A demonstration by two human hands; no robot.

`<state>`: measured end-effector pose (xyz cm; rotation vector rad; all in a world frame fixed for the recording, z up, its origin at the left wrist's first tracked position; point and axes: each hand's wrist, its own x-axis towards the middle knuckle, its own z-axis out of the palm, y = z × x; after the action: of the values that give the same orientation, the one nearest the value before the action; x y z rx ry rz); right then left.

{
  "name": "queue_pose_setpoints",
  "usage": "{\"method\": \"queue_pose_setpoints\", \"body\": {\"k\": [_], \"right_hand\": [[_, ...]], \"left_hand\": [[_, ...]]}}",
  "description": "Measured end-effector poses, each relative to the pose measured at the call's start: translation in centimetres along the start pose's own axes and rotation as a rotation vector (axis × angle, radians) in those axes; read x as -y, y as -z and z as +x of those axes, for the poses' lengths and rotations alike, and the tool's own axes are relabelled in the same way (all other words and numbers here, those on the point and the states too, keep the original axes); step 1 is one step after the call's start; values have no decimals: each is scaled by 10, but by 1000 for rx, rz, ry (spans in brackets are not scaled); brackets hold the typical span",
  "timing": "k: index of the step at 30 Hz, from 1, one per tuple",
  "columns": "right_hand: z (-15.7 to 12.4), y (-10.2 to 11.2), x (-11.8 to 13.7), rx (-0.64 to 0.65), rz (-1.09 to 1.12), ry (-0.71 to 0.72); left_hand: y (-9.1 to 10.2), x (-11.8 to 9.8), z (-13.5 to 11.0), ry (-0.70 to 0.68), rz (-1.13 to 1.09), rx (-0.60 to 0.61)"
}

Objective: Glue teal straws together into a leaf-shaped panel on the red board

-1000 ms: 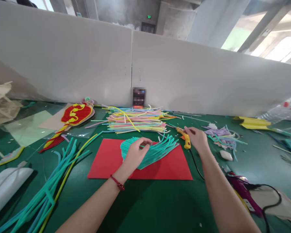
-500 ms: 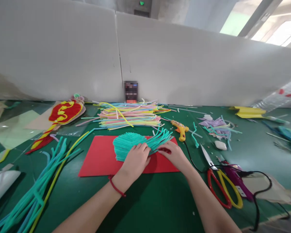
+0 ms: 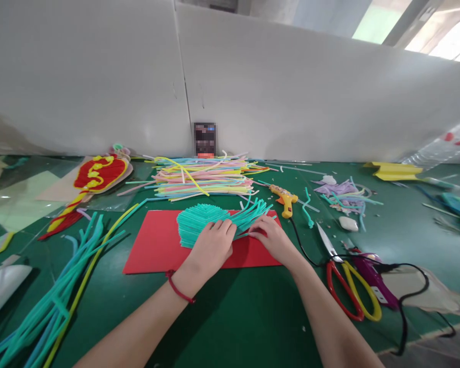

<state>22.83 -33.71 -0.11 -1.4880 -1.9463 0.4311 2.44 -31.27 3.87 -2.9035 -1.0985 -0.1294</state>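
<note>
A fan-shaped piece of teal pipe cleaners (image 3: 197, 225), its rows packed side by side, lies on a red board (image 3: 149, 245). Loose teal strands (image 3: 255, 212) spread from its right side. My left hand (image 3: 213, 240) is closed over the piece's right part, fingers bent together where the rows meet the loose strands. Just right of it, my right hand (image 3: 274, 237) pinches the end of one teal pipe cleaner low among the strands. My left fingertips are partly hidden.
Behind the board lies a pile of coloured pipe cleaners (image 3: 203, 179). To the right are a yellow glue gun (image 3: 285, 199), scissors (image 3: 343, 281) and a purple device (image 3: 371, 281) with a black cord. Left are a red-and-yellow fan (image 3: 101, 176) and teal stems (image 3: 57, 296).
The whole view has shifted slightly, so the table sits a little higher in the picture. Both hands stay at nearly the same place on the teal piece.
</note>
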Motion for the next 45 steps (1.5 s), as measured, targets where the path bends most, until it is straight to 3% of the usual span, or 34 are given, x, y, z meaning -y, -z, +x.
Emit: {"method": "queue_pose_setpoints", "body": {"k": [12, 20, 24, 27, 29, 32, 36, 39, 41, 45], "right_hand": [[-1, 3, 6, -31, 40, -22], [-1, 2, 7, -3, -18, -7], [-2, 0, 2, 31, -51, 28], [-3, -2, -1, 30, -44, 30], [-4, -2, 0, 23, -34, 10], [-4, 0, 4, 14, 1, -9], [-5, -2, 6, -79, 29, -57], [-5, -8, -1, -176, 36, -145], [-3, -13, -8, -244, 67, -224], [2, -14, -19, -337, 245, -341]], "left_hand": [[-18, -12, -2, 107, 42, -168], [-10, -12, -2, 174, 28, -91], [7, -38, -20, 176, 35, -49], [15, -61, -45, 84, -85, -38], [16, -66, -62, 56, -187, -59], [9, -42, -85, 161, -279, -84], [-11, 23, -107, 430, -145, -215], [-26, 58, -120, 567, -69, -228], [-34, 65, -127, 594, -45, -216], [-38, 52, -135, 635, 15, -181]]}}
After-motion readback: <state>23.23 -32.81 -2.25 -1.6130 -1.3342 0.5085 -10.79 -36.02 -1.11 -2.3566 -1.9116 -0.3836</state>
